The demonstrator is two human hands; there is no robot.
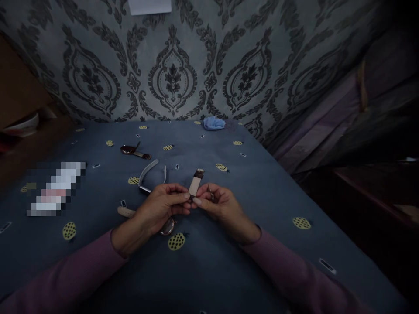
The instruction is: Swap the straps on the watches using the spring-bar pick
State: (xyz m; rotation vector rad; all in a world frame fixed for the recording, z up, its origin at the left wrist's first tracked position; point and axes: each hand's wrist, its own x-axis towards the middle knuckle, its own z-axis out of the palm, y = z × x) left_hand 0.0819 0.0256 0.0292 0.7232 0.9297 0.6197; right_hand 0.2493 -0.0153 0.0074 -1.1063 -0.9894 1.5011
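Between my two hands a short watch strap stands upright, its pale inner side toward me and a dark brown end with a buckle at the top. My left hand pinches its lower end between thumb and fingers. From the other side, the closed fingertips of my right hand grip the same end; the exact contact is partly hidden. Under my left hand lies a watch with a round case and a light strap, partly covered. Just beyond, a watch with a grey strap rests on its side.
A brown-strapped watch lies farther back on the blue pineapple-print tablecloth. Near the wall sits a crumpled light-blue cloth or bag. A blurred-out oblong object is at left. Patterned wallpaper bounds the back; a curtain hangs right.
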